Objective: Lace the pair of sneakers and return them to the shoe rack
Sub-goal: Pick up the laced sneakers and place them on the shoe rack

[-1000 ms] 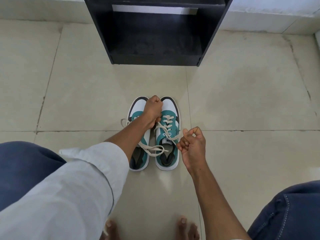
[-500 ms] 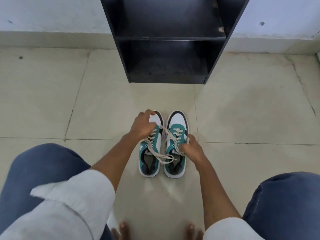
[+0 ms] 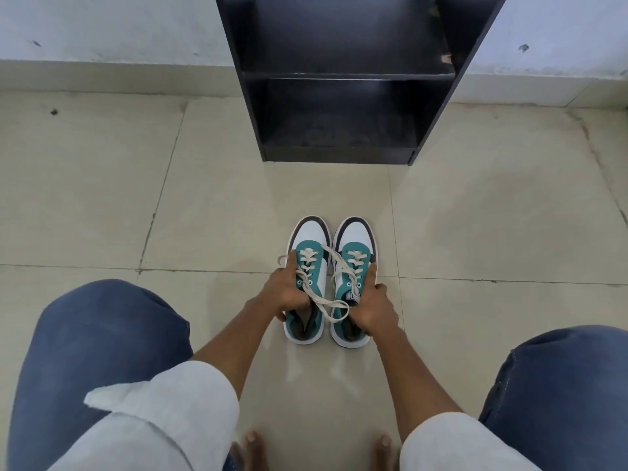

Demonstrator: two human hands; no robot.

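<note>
Two teal, white and black sneakers stand side by side on the tiled floor, toes toward the rack. My left hand (image 3: 288,292) grips the outer side and collar of the left sneaker (image 3: 310,244). My right hand (image 3: 373,309) clasps the outer side and collar of the right sneaker (image 3: 353,241). Both shoes are laced with cream laces (image 3: 331,302), whose loose ends trail across the gap between them. The black shoe rack (image 3: 343,154) stands against the wall straight ahead, its two visible shelves bare.
My knees in blue jeans (image 3: 108,334) flank the shoes on both sides, and my bare toes (image 3: 251,443) show at the bottom. Beige floor tiles (image 3: 238,205) lie between the sneakers and the rack. A pale wall (image 3: 102,28) runs behind the rack.
My left hand slid from the toe area back to the left sneaker's side. My right hand dropped the lace end and took hold of the right sneaker. The view tilted up toward the rack.
</note>
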